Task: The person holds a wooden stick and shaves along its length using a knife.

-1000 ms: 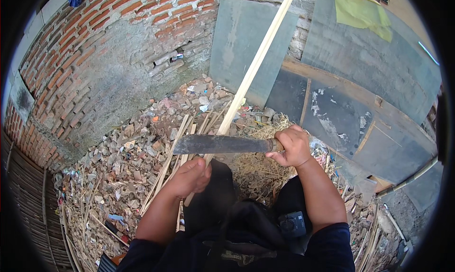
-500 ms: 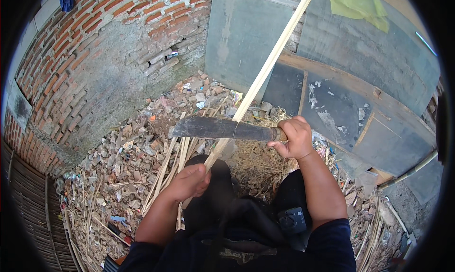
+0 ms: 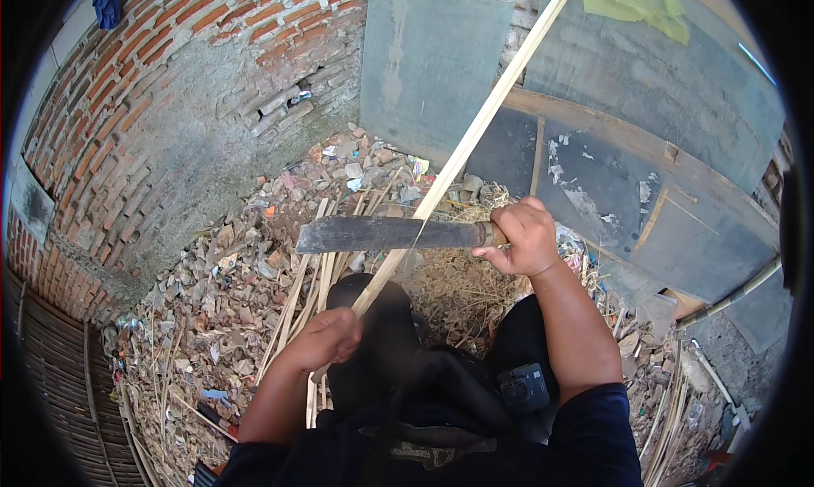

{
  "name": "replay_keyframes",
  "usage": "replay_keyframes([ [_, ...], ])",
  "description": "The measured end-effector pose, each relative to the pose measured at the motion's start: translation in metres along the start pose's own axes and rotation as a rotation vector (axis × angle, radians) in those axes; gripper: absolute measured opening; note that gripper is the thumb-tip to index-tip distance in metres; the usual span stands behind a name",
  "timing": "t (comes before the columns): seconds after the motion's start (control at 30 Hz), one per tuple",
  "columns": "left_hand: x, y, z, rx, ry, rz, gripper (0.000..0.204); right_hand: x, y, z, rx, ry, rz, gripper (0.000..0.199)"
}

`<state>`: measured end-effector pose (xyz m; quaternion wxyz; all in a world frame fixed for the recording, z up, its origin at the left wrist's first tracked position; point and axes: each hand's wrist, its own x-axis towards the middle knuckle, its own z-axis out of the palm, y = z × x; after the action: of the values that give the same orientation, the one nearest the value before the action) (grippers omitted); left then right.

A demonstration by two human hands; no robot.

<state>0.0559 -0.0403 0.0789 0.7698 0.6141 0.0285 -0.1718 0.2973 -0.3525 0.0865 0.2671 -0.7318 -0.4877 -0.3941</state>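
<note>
My left hand [image 3: 329, 341] is closed around the lower end of a long pale strip of split bamboo or wood [image 3: 475, 139], which slants up and away to the right past the top edge. My right hand [image 3: 524, 237] grips the wooden handle of a machete [image 3: 365, 233]. Its broad dark blade lies crosswise over the strip, touching it above my left hand, with the tip pointing left. A thin curled sliver stands where blade and strip meet.
Several pale strips [image 3: 292, 305] lie on rubble [image 3: 229, 275] beside my left knee. Shavings [image 3: 462, 292] cover the ground between my legs. A brick wall [image 3: 161, 114] rises at left, grey panels [image 3: 437, 71] ahead and right. More strips [image 3: 666, 415] lie at lower right.
My left hand has shifted slightly left and down with the strip's lower end. The machete has moved a little left and sits more level.
</note>
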Motion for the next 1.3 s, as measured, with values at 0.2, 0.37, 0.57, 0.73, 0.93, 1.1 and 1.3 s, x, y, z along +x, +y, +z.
replay_keyframes([
  [0.2,-0.004,-0.003,-0.002,0.027,0.034,0.000,0.045,0.000,0.000,0.003,0.005,0.011,-0.017,0.055],
  [0.37,-0.011,-0.010,-0.006,0.032,0.050,-0.029,0.044,-0.007,0.009,0.000,-0.021,0.028,0.110,0.052],
  [0.57,-0.007,-0.014,0.000,-0.005,0.014,-0.052,0.044,-0.009,0.015,-0.002,-0.054,0.047,0.181,0.052],
  [0.73,-0.003,-0.016,-0.001,-0.014,-0.005,-0.047,0.040,-0.003,-0.002,0.006,0.028,-0.009,0.029,0.052],
  [0.93,-0.016,-0.012,-0.010,0.056,0.069,-0.071,0.044,-0.010,0.013,0.002,-0.012,-0.017,0.136,0.050],
  [1.1,-0.032,-0.017,-0.018,0.132,0.123,-0.086,0.045,-0.014,0.026,-0.005,-0.078,-0.027,0.304,0.049],
  [1.3,-0.038,-0.018,-0.013,0.100,0.097,-0.145,0.046,-0.001,0.008,-0.001,0.022,-0.057,0.057,0.048],
])
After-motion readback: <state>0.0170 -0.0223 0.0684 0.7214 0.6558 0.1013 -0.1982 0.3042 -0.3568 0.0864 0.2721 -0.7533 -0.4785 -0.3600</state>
